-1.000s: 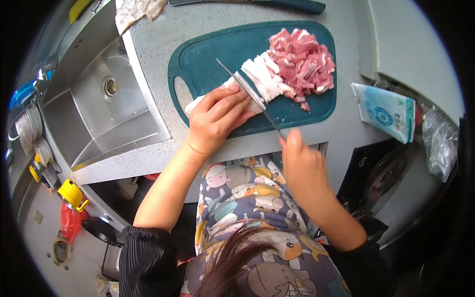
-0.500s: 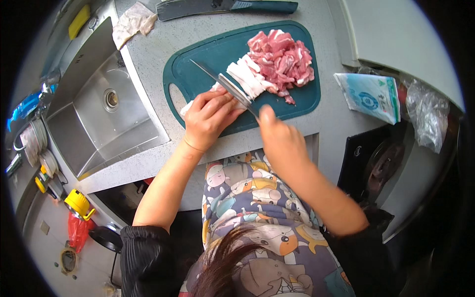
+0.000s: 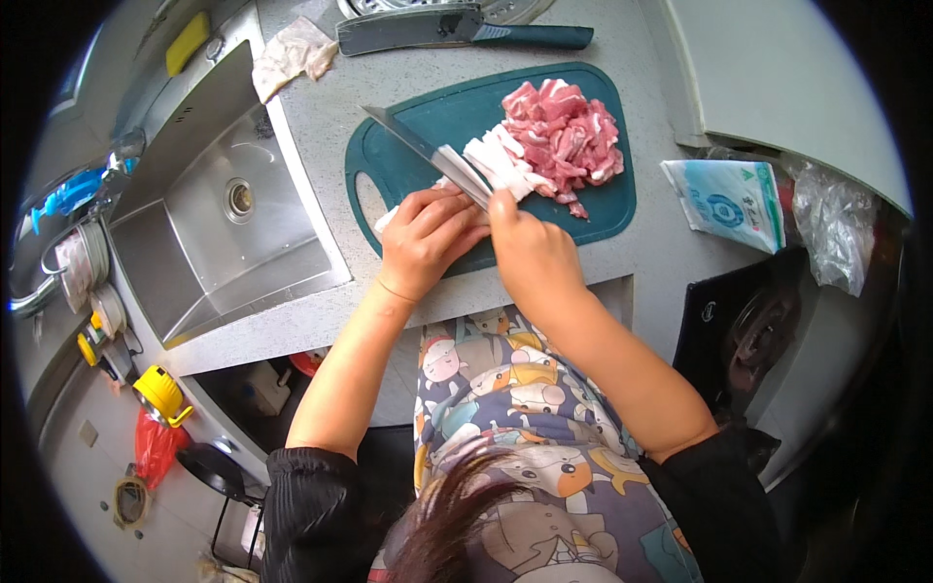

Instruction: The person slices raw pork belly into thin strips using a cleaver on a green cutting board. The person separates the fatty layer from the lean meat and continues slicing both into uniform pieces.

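My right hand (image 3: 536, 257) is closed around the handle of a kitchen knife (image 3: 413, 141), its blade pointing to the far left across the green cutting board (image 3: 432, 105). Beside the blade, my left hand (image 3: 425, 243) has its fingers bent and pressed down on a piece of pale fatty meat (image 3: 386, 219), mostly hidden beneath them. Right of the blade lie white strips of fat (image 3: 498, 163). A pile of pink cut meat (image 3: 564, 136) covers the board's right part.
To the left is a steel sink (image 3: 277, 209). A pale piece of meat or skin (image 3: 294, 53) rests by its far corner. Behind the board lies a cleaver (image 3: 413, 31). A blue-white packet (image 3: 724, 204) and a clear plastic bag (image 3: 836, 228) are at right.
My right hand has pushed the knife forward and left, closer to my left hand. The whole view has shifted, so the counter appears slightly lower and further right.
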Tool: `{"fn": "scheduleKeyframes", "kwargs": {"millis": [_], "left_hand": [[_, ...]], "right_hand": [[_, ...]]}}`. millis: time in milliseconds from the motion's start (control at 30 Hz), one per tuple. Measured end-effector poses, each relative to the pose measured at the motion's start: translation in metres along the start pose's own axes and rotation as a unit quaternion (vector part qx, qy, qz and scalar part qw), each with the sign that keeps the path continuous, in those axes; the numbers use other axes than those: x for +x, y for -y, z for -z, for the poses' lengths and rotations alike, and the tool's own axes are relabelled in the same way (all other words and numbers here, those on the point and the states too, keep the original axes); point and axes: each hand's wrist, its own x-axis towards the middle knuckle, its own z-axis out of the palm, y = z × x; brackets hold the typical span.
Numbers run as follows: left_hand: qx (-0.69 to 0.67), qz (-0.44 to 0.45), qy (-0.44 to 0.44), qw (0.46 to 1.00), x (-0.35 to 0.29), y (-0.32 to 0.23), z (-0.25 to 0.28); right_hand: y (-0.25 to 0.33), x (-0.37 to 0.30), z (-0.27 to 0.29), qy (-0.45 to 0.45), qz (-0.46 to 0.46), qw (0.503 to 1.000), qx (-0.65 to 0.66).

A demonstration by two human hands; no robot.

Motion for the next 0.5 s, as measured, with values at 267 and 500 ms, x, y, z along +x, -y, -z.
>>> {"fn": "scheduleKeyframes", "kwargs": {"millis": [267, 500], "left_hand": [[-0.018, -0.047, 0.026, 0.998, 0.059, -0.022, 0.052], [0.061, -0.081, 0.445, 0.890, 0.118, -0.007, 0.039]], "right_hand": [[-0.001, -0.020, -0.005, -0.029, -0.010, 0.998, -0.049], [0.005, -0.018, -0.005, -0.054, 0.006, 0.993, -0.102]]}}
